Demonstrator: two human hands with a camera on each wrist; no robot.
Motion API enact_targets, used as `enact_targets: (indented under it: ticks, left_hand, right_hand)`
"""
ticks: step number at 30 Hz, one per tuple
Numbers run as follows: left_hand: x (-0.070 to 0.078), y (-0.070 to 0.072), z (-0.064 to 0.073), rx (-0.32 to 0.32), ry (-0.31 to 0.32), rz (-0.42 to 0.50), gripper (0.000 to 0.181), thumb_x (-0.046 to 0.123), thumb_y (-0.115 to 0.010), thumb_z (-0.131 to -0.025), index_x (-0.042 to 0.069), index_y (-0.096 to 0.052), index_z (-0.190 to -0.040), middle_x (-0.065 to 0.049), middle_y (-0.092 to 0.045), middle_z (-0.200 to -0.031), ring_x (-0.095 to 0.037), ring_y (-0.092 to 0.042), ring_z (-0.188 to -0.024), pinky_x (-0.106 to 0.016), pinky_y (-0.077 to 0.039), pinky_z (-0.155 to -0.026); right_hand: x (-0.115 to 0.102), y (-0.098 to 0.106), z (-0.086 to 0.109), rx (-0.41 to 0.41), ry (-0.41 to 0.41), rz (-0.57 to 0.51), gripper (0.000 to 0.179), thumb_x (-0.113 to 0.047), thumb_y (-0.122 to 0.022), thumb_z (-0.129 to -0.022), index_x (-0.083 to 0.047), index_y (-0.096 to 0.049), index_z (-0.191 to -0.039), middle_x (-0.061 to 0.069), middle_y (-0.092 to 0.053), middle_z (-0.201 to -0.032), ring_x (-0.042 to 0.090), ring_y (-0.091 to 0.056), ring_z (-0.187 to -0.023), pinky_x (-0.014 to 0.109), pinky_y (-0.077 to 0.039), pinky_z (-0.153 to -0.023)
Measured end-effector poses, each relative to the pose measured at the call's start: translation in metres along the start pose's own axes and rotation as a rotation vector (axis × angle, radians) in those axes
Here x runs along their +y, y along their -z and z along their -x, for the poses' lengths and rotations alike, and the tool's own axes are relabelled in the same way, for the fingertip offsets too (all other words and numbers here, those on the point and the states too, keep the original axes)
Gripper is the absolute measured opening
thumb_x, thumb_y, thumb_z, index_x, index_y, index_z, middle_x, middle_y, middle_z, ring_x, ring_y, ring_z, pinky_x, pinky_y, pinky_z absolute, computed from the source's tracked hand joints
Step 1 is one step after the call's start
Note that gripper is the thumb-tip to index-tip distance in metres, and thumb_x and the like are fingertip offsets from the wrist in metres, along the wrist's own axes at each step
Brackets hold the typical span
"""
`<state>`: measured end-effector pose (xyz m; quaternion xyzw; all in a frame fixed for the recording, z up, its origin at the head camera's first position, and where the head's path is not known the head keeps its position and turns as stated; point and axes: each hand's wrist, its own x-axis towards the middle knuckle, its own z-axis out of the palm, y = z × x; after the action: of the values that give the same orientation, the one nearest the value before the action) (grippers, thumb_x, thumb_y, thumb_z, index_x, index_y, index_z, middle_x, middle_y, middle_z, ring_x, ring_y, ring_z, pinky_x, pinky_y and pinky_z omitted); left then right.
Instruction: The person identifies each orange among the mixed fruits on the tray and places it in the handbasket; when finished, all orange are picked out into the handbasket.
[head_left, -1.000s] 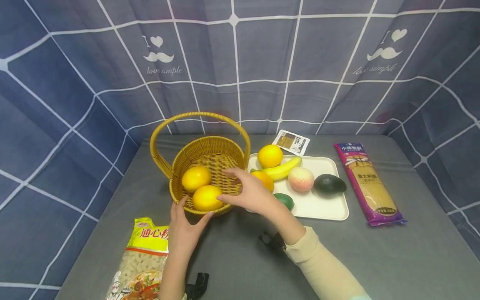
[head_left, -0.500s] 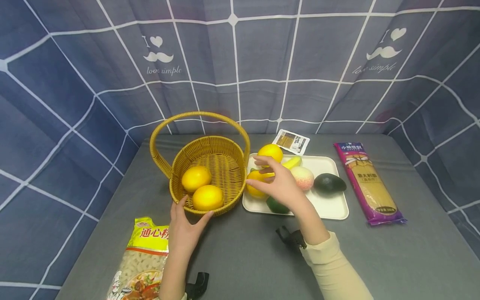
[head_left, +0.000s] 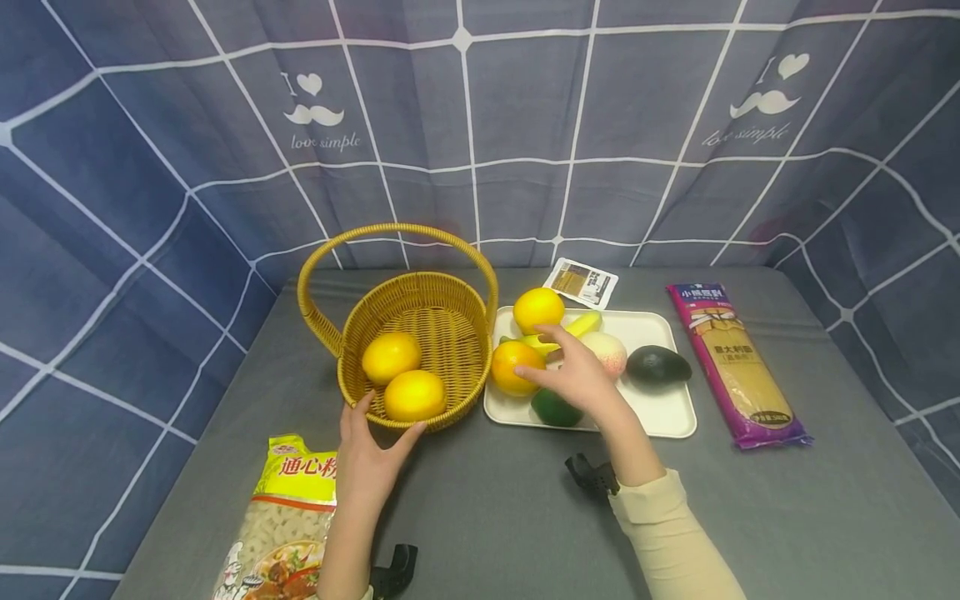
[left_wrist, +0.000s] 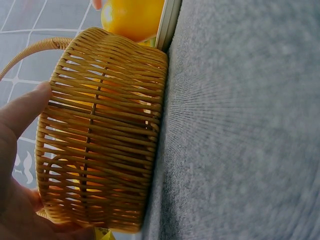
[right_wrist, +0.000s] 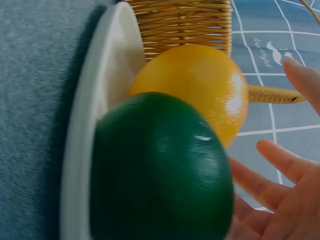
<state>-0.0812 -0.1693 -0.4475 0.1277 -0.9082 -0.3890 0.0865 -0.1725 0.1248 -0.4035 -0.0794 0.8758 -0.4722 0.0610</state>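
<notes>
My left hand holds the near rim of a wicker basket, its thumb and fingers spread along the edge. Inside the basket sit two round yellow-orange fruits. Over the left half of a cream tray, my right hand hovers with fingers spread and nothing held. Its thumb overlaps an orange in the head view. A dark green fruit lies beside the orange in the right wrist view. Partly behind the hand are a banana and a peach.
A yellow fruit and an avocado share the tray. Behind it lies a small packet; to the right, a spaghetti bag. A macaroni bag lies by the left forearm. A checked curtain hangs behind.
My right hand has left the basket, moving right to hover over the tray near the orange. The left hand, the basket and the two fruits inside have stayed put.
</notes>
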Motion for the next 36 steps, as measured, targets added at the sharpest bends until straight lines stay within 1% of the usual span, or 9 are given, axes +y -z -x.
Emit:
enact_targets:
  ticks: [3, 8, 13, 18, 21, 27, 36]
  left_hand:
    - [0.001, 0.000, 0.000, -0.004, 0.002, -0.002, 0.094, 0.054, -0.075, -0.077, 0.009, -0.031, -0.147, -0.023, -0.016, -0.155, -0.047, -0.029, -0.135, -0.063, -0.029, -0.103]
    - [0.000, 0.000, 0.000, -0.006, 0.008, -0.009, 0.094, 0.053, -0.076, -0.077, 0.010, -0.031, -0.147, -0.023, -0.016, -0.155, -0.046, -0.029, -0.136, -0.062, -0.029, -0.104]
    - [0.000, 0.000, 0.000, -0.002, 0.004, -0.010, 0.094, 0.053, -0.076, -0.077, 0.009, -0.031, -0.147, -0.023, -0.016, -0.155, -0.046, -0.030, -0.135, -0.063, -0.030, -0.103]
    - [0.000, 0.001, 0.001, 0.003, -0.003, -0.006, 0.094, 0.052, -0.077, -0.077, 0.009, -0.031, -0.147, -0.024, -0.016, -0.155, -0.047, -0.032, -0.134, -0.063, -0.031, -0.102]
    - [0.000, 0.001, 0.001, 0.006, -0.006, -0.004, 0.093, 0.051, -0.077, -0.077, 0.009, -0.031, -0.147, -0.024, -0.016, -0.155, -0.047, -0.032, -0.134, -0.063, -0.031, -0.102]
    - [0.000, 0.001, 0.001, -0.001, -0.001, -0.004, 0.094, 0.053, -0.076, -0.077, 0.010, -0.031, -0.147, -0.023, -0.015, -0.155, -0.046, -0.030, -0.135, -0.063, -0.030, -0.103]
    - [0.001, 0.002, 0.000, -0.011, 0.003, 0.000, 0.096, 0.055, -0.075, -0.076, 0.009, -0.030, -0.148, -0.024, -0.014, -0.156, -0.045, -0.027, -0.137, -0.062, -0.028, -0.105]
  right_hand:
    - [0.004, -0.004, -0.002, -0.012, -0.009, 0.018, 0.081, -0.050, -0.078, -0.076, -0.015, -0.045, -0.142, 0.013, -0.052, -0.136, 0.033, -0.056, -0.114, 0.050, -0.047, -0.091]
    - [0.011, -0.012, -0.006, -0.022, 0.001, 0.011, 0.084, -0.047, -0.080, -0.075, -0.013, -0.044, -0.143, 0.015, -0.051, -0.137, 0.035, -0.055, -0.117, 0.051, -0.045, -0.094]
    - [0.015, -0.018, -0.007, -0.023, 0.019, 0.054, 0.084, -0.048, -0.081, -0.073, -0.013, -0.046, -0.142, 0.011, -0.051, -0.139, 0.032, -0.056, -0.116, 0.050, -0.045, -0.095]
    - [0.015, -0.022, -0.008, 0.000, 0.037, 0.139, 0.085, -0.051, -0.081, -0.071, -0.013, -0.049, -0.140, 0.009, -0.051, -0.139, 0.030, -0.051, -0.122, 0.049, -0.040, -0.100]
    - [0.014, -0.024, -0.009, 0.006, 0.042, 0.166, 0.085, -0.053, -0.080, -0.071, -0.012, -0.049, -0.139, 0.009, -0.050, -0.140, 0.029, -0.047, -0.126, 0.049, -0.037, -0.103]
    - [0.014, -0.028, -0.011, 0.030, 0.038, 0.185, 0.083, -0.052, -0.080, -0.072, -0.013, -0.050, -0.138, 0.008, -0.051, -0.138, 0.026, -0.049, -0.124, 0.048, -0.039, -0.101]
    - [0.016, -0.030, -0.011, 0.069, 0.056, 0.200, 0.079, -0.051, -0.079, -0.072, -0.013, -0.052, -0.136, 0.007, -0.053, -0.136, 0.026, -0.051, -0.121, 0.047, -0.040, -0.099]
